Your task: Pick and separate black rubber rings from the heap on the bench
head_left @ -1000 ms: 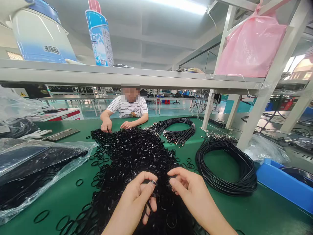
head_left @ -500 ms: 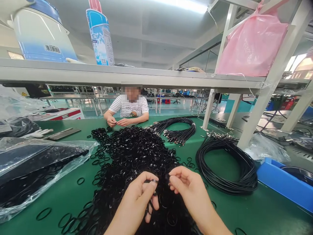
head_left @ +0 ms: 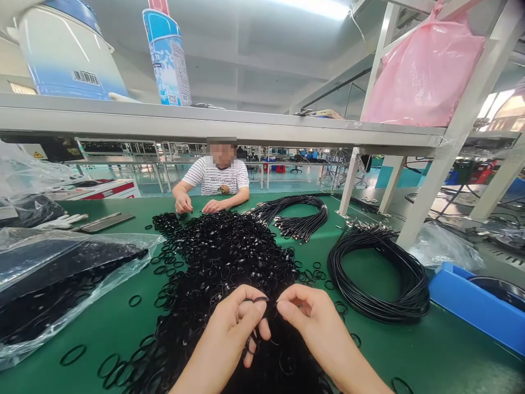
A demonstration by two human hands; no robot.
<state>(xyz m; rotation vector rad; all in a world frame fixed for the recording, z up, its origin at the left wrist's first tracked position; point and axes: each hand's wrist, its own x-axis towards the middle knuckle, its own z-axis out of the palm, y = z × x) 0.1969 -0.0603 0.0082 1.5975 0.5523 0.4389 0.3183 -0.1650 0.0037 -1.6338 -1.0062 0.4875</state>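
A large heap of black rubber rings [head_left: 241,246] covers the middle of the green table. Over its near part, my left hand [head_left: 241,317] pinches a black ring [head_left: 259,299] between thumb and forefinger, and more dark rings hang about its lower fingers. My right hand [head_left: 305,312] is closed in a pinch just to the right, its fingertips close to the left hand's. Whatever lies between the right fingertips is lost against the black heap.
Coiled black cables [head_left: 377,273] and a blue bin [head_left: 471,306] lie to the right; a clear plastic bag [head_left: 82,284] of black pieces lies left. Across the table sits a co-worker [head_left: 217,183], hands at the heap's far edge. A shelf [head_left: 246,123] crosses above.
My two hands have come closer together, the right moving slightly left toward the left hand's ring. The co-worker's hands have moved apart.
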